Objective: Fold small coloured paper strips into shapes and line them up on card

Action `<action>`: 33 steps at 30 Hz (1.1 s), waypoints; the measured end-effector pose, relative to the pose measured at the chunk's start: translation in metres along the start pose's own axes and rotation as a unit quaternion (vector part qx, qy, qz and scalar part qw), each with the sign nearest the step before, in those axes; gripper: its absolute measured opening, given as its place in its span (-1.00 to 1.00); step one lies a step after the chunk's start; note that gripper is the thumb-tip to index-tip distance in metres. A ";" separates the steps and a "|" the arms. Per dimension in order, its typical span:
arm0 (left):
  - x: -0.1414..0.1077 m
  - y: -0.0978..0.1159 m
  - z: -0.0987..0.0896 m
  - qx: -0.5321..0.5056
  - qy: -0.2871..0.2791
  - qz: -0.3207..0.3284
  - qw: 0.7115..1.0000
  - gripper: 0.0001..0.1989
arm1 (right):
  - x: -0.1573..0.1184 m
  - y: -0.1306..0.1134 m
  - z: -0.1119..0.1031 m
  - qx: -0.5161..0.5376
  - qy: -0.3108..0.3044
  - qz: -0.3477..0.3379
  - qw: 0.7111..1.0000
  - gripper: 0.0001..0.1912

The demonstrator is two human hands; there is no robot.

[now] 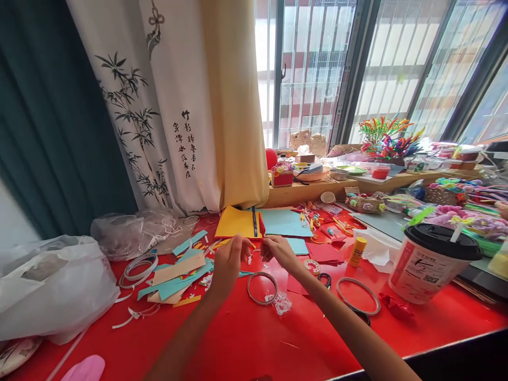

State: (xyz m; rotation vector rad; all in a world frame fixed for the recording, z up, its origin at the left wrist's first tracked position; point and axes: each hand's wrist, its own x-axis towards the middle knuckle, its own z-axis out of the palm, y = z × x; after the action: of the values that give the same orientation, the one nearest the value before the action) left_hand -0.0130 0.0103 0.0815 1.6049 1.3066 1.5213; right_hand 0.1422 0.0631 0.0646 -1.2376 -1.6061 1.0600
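Both my hands are raised over the middle of the red table (246,344), close together but apart. My left hand (231,255) has its fingers bent together; what they hold, if anything, is too small to tell. Pinched fingers of my right hand (277,250) face it, beside a small red piece (261,225) that seems to rise from them. Behind the hands lie yellow paper (236,222) and light blue paper (288,222). A roll of tape (262,289) sits just in front of them, next to white paper shreds (282,304).
Paper scraps (178,278), tape rolls (138,267) and plastic bags (55,286) are on the left. To the right stand a glue stick (357,251) and a large lidded cup (431,267), with another tape roll (358,296) and scissors (324,280). Craft supplies fill the windowsill.
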 end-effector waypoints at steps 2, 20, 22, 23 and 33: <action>0.008 -0.018 0.014 0.061 -0.053 0.030 0.996 -0.58 | 0.024 0.010 -0.012 -0.048 0.031 0.016 0.998 -0.69; 0.016 -0.097 0.034 -0.021 -0.073 -0.113 0.991 -0.51 | 0.134 0.104 -0.112 -0.381 0.064 0.237 0.891 -0.68; 0.016 -0.097 0.033 -0.023 -0.072 -0.117 0.990 -0.50 | 0.138 0.105 -0.114 -0.376 0.044 0.247 0.892 -0.68; 0.016 -0.097 0.033 -0.025 -0.071 -0.118 0.990 -0.50 | 0.140 0.104 -0.115 -0.373 0.033 0.251 0.893 -0.68; 0.017 -0.096 0.032 -0.028 -0.061 -0.112 0.991 -0.47 | 0.138 0.095 -0.139 -0.389 0.039 0.190 0.900 -0.69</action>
State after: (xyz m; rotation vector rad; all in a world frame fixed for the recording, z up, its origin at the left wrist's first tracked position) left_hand -0.0100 0.0675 -0.0035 1.4390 1.3154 1.2917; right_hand 0.2764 0.2315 0.0325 -2.1623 -1.8345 0.5561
